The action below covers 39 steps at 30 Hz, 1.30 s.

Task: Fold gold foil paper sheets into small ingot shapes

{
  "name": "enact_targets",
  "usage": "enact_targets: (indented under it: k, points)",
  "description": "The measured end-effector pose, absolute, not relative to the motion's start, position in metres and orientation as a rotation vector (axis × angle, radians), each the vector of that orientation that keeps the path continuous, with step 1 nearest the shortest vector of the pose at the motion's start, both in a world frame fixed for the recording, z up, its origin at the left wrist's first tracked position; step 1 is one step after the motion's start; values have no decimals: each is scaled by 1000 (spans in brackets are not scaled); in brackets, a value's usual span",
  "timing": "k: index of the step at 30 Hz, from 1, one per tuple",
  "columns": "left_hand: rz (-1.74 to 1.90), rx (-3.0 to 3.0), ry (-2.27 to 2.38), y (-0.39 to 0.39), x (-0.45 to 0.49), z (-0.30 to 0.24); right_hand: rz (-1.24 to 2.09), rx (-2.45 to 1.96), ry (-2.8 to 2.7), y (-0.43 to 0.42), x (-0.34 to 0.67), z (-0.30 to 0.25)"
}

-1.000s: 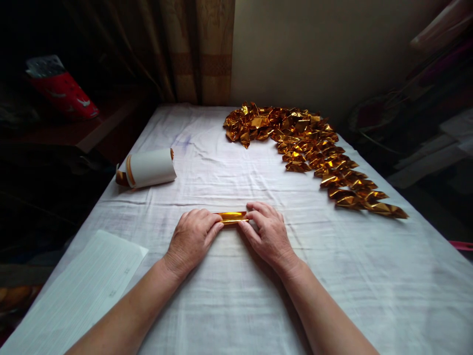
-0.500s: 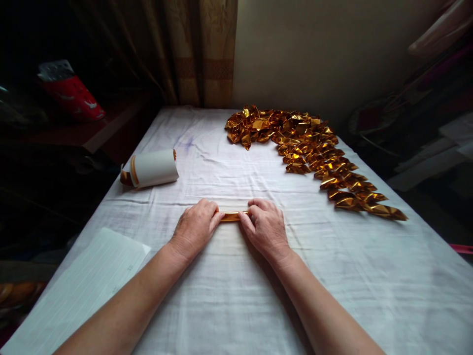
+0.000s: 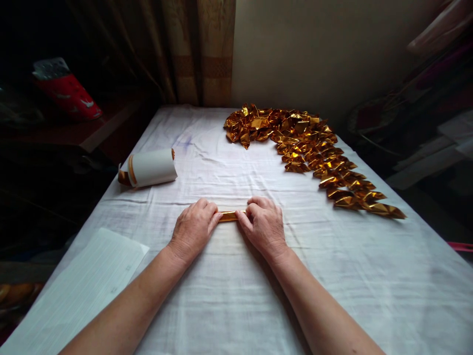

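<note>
A narrow folded strip of gold foil paper point(image 3: 229, 216) lies flat on the white cloth point(image 3: 236, 291) in front of me. My left hand point(image 3: 193, 228) presses on its left end with bent fingers. My right hand point(image 3: 263, 226) presses on its right end, fingers curled over it. Only a short middle stretch of the strip shows between the two hands.
A long heap of folded gold foil pieces point(image 3: 306, 148) curves along the far right of the table. A white roll with gold edges point(image 3: 150, 168) lies at the left. A lined white sheet point(image 3: 79, 291) rests at the near left corner. A curtain point(image 3: 185, 49) hangs behind.
The gold strip looks narrower and shorter between my hands than a second ago. Both hands have shifted slightly away from me and closer together.
</note>
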<state>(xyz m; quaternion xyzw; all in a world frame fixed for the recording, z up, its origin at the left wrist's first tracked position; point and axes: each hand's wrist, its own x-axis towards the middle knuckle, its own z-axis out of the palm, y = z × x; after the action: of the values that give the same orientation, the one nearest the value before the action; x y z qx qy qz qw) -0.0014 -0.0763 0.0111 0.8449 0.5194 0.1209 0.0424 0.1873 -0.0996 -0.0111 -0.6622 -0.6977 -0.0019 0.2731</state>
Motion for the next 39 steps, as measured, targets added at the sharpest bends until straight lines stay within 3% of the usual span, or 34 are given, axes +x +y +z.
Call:
enact_targets:
  k: [16,27,33,39]
  points:
    - [249,2523,1664,-73,5,17,-11,-1862,-1854,-101,185,-10]
    - [216,2472,1692,-72,6,19,70,-1683,-1912,-100,190,-14]
    - [235,2498,1681,-72,6,16,-2,-1503,-2202,-109,180,-10]
    - [259,2531,1681,-72,5,13,181,-1588,-2420,-119,169,-8]
